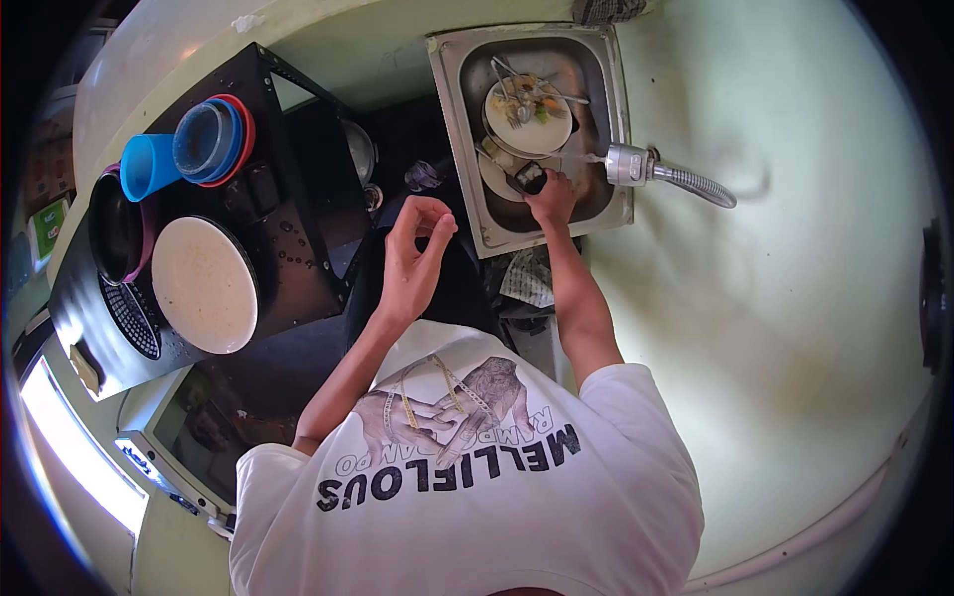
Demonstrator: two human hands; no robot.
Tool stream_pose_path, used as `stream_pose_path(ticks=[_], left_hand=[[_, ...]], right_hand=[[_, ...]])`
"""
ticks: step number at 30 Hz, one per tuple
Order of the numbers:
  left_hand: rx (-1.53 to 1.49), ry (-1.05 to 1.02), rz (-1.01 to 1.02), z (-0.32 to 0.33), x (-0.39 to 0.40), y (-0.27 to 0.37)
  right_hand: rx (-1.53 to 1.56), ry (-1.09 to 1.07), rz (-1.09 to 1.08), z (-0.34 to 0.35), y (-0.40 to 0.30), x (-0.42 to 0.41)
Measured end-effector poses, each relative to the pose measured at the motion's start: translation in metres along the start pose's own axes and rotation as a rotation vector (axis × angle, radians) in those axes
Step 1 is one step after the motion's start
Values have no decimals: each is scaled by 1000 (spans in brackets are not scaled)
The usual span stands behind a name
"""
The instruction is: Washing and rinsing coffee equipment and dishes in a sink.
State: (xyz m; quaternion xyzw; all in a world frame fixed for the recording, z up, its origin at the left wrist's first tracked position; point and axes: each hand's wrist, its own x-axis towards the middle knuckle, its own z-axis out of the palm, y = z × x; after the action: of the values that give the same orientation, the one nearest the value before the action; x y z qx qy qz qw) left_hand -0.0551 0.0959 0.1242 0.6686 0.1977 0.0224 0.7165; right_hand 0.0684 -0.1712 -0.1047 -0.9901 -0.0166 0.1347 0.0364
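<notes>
Inside the steel sink [452,112], my right hand [553,200] grips the near edge of a small dark object with a pale patch [531,179]; I cannot tell exactly what it is. Under it lies a pale plate [498,181], partly hidden by that object and a dark-handled utensil [513,182]. Farther back, a white plate [540,135] carries food scraps [550,104], forks and spoons [523,113]. Water runs from the faucet head [624,164] towards the dishes. My left hand [417,249] is raised left of the sink, loosely curled, with nothing visible in it.
A black counter [298,298] on the left holds a large cream plate [205,287], a blue cup [149,165], stacked blue and red bowls [212,140] and a black pan [115,223]. Crumpled printed plastic [528,279] hangs below the sink. A pale wall [782,298] stands right.
</notes>
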Motion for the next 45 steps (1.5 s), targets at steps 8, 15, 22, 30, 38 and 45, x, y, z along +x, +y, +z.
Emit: stream_pose_path(ticks=[8,15,22,30,38,45], left_hand=[[-29,-28,-24,6,5,-1],[-39,-55,-10,17,9,-4],[-101,-45,46,33,20,-12],[-25,-241,27,46,36,-13],[-20,-220,42,51,42,-15],[-40,-196,4,47,43,-20]], right_hand=[[72,0,-4,1,1,-1],[104,66,-10,-28,2,-16],[176,160,-17,-81,-7,-29],[182,291,-80,-111,-8,-5],[237,274,-134,-120,-10,6],[702,54,116,-80,-5,33]])
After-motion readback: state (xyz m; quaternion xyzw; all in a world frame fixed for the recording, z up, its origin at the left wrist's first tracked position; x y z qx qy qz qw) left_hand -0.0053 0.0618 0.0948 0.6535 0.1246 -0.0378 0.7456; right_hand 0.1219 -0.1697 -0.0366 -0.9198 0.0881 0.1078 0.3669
